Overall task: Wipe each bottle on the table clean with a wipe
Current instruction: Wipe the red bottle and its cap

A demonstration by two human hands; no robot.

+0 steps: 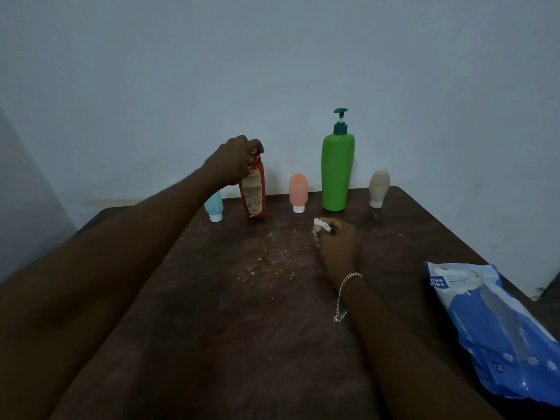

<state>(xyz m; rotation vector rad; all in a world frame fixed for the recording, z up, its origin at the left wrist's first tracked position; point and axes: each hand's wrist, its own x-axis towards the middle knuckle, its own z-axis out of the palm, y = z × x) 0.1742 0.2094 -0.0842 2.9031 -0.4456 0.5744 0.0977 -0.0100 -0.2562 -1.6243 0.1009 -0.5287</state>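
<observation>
From my head view, my left hand (pixel 239 160) was curled over the top of the red bottle (pixel 254 195), gripping its cap end. The bottle stood near the counter's (pixel 242 328) far edge, long axis about upright, cap up, its printed label facing me. My right hand (pixel 336 244) rested on the dark, scratched wood, fingers closed around a crumpled white wipe (pixel 321 224).

In the same row stood a blue tube (pixel 214 209), a pink tube (pixel 298 192) and a beige tube (pixel 378 187), all rounded, matte and set on their white caps. Between pink and beige rose a tall, glossy green pump bottle (pixel 338 171), nozzle up. A crinkled blue wipes pack (pixel 491 325) lay at my right.
</observation>
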